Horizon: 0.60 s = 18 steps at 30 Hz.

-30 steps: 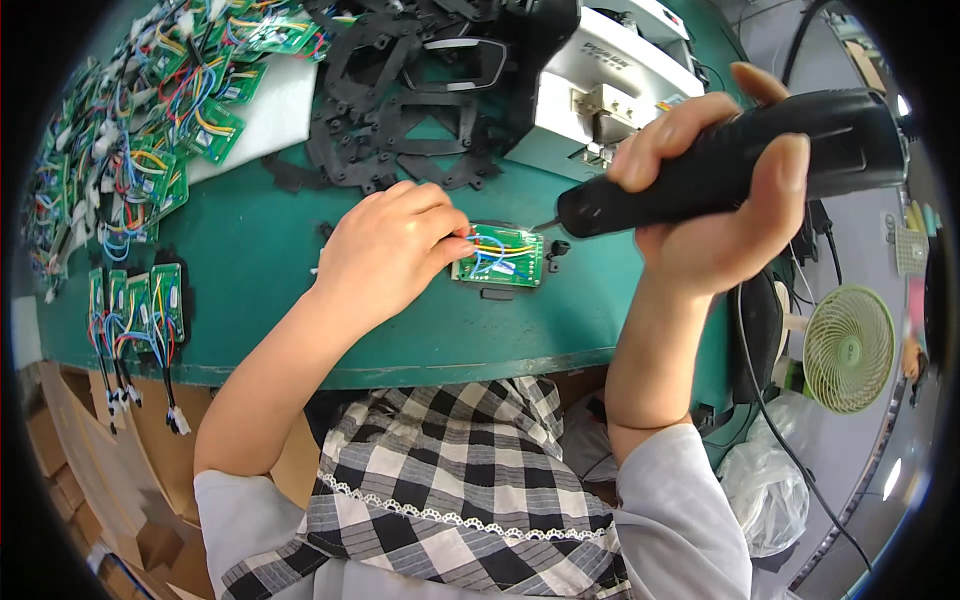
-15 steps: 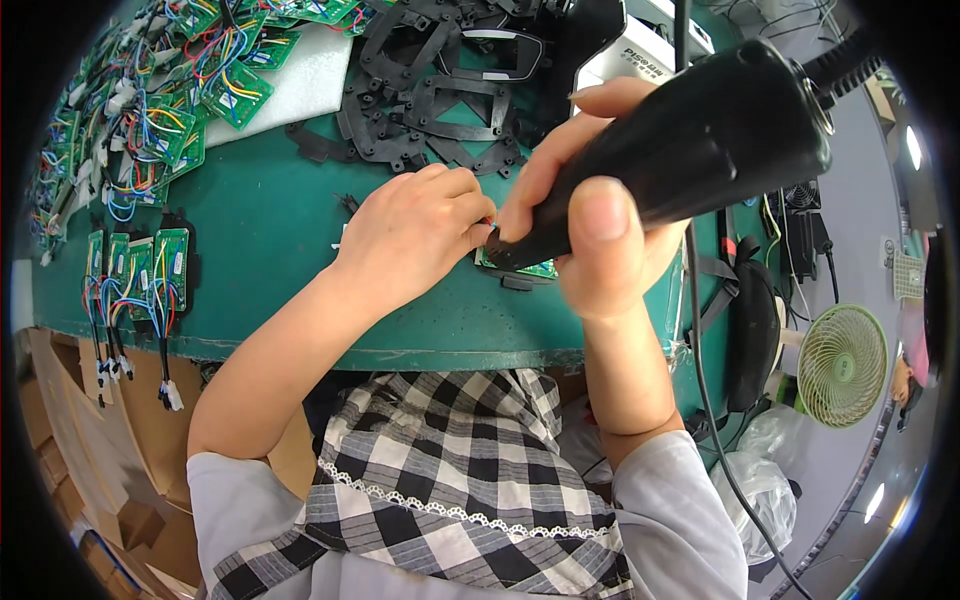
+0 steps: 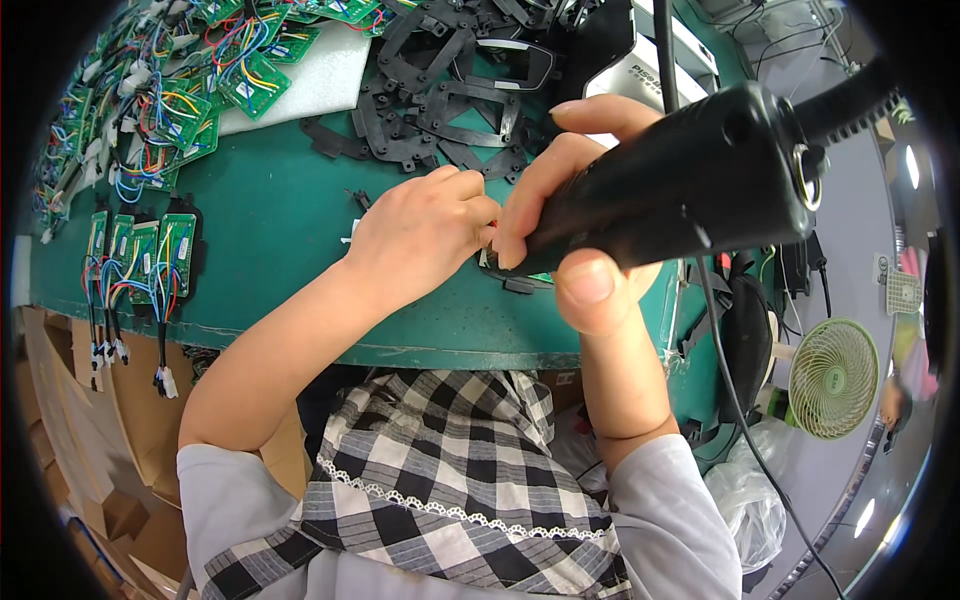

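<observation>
My right hand point(image 3: 590, 285) is wrapped round a black corded electric screwdriver point(image 3: 680, 185), held tilted with its thick end up to the right. Its narrow end points down to the left, close to the fingers of my left hand point(image 3: 425, 230). Those fingers are pinched together, and what they hold is hidden behind the knuckles. Under the tool, a green circuit board point(image 3: 541, 277) shows only in part. A small black plastic part point(image 3: 518, 287) pokes out along the board's near edge.
Wired circuit boards point(image 3: 180, 115) heap up at the far left beside white foam point(image 3: 325, 85). Several boards in black frames point(image 3: 177, 255) line up at the left, wires over the table edge. Black plastic frames point(image 3: 465, 115) pile at the back. A cable point(image 3: 725, 360) hangs right, near a green fan point(image 3: 835, 378).
The thick end of the screwdriver has dropped a little, with my right hand tilting along. My left hand keeps its pinch by the board. The whole view has shifted slightly.
</observation>
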### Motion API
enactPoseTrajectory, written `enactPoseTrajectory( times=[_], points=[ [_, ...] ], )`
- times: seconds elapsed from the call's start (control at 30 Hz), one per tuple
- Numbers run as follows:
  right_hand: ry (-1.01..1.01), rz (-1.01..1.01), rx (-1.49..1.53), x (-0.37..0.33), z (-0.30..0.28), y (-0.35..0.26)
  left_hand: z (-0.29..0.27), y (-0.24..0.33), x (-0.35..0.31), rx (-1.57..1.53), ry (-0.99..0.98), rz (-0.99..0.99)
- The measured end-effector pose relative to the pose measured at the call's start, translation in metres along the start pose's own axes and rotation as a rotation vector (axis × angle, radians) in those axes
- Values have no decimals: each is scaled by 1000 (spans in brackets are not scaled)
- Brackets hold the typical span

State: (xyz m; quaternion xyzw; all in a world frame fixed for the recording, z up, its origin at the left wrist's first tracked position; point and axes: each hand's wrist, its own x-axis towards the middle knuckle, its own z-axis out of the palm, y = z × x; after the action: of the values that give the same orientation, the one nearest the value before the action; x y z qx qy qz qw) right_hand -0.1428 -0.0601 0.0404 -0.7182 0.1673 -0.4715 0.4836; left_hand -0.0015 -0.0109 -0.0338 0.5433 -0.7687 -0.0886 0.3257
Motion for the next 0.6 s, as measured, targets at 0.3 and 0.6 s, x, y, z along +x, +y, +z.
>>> enactPoseTrajectory(
  times=[0.3,0.6],
  points=[
    [-62,-59,63,3,-17,6,-1,4,1,19,4,10],
    [102,-8,755,3,-90,-12,-12,32,-3,63,-242,14]
  ],
)
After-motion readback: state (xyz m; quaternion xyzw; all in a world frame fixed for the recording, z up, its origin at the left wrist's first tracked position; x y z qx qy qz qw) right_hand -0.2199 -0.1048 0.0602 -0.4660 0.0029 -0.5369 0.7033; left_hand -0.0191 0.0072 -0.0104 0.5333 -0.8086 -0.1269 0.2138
